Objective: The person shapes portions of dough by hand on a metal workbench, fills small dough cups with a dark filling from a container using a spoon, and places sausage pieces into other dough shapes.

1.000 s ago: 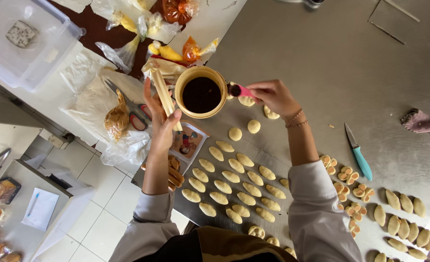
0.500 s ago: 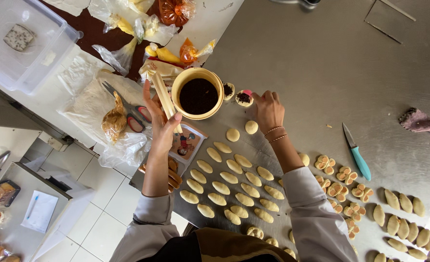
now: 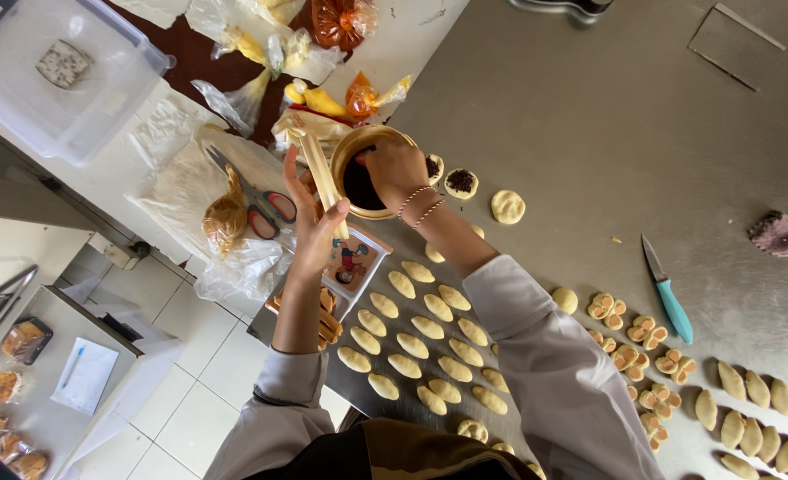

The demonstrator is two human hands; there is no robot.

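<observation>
A round tan bowl [image 3: 365, 174] of dark filling sits just above the middle of the frame, its open mouth facing the camera. The left hand [image 3: 314, 218] holds it from the lower left, fingers spread and curled around its wall, with a pale flat stick [image 3: 323, 178] pinned under the thumb; the stick's long axis runs from upper left to lower right along the bowl's rim. That forearm rises from the bottom of the frame, sleeve pushed up. The right hand [image 3: 394, 169] dips into the bowl from the right, fingers bunched together on something inside that cannot be made out, wrist bent and wearing a beaded bracelet [image 3: 416, 206]. Just right of the bowl, on the steel table [image 3: 607, 133], lie two dough rounds topped with dark filling [image 3: 461, 182] and one plain round [image 3: 507, 206]. Rows of oval dough pieces [image 3: 421, 342] fill the table below the hands, and a teal-handled knife [image 3: 669, 293] lies well apart at right.
</observation>
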